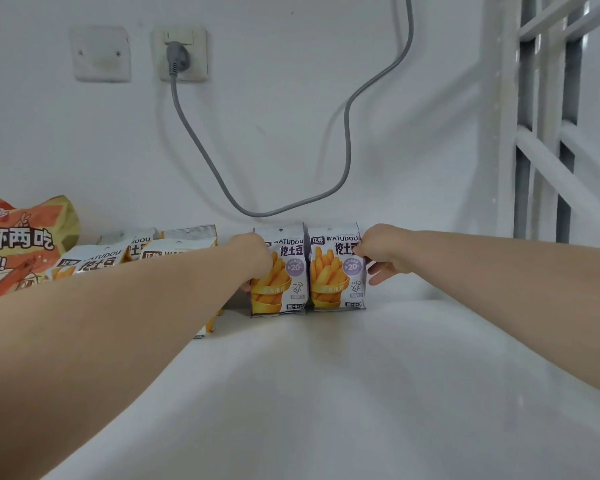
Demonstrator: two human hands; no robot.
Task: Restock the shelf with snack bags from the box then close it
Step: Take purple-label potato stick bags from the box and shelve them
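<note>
Shelf free at front and right.
The shelf is left free along its front edge and right side. The middle of the back edge is blocked by the left fry bag and right fry bag, held upright at their outer edges by the left hand and right hand; the back left corner is filled by heaped bags.

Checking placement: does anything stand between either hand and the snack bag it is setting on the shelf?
Nothing visible does. The left hand grips the left snack bag at its left edge, the right hand pinches the right snack bag at its right edge; both stand upright on the shelf.
</note>
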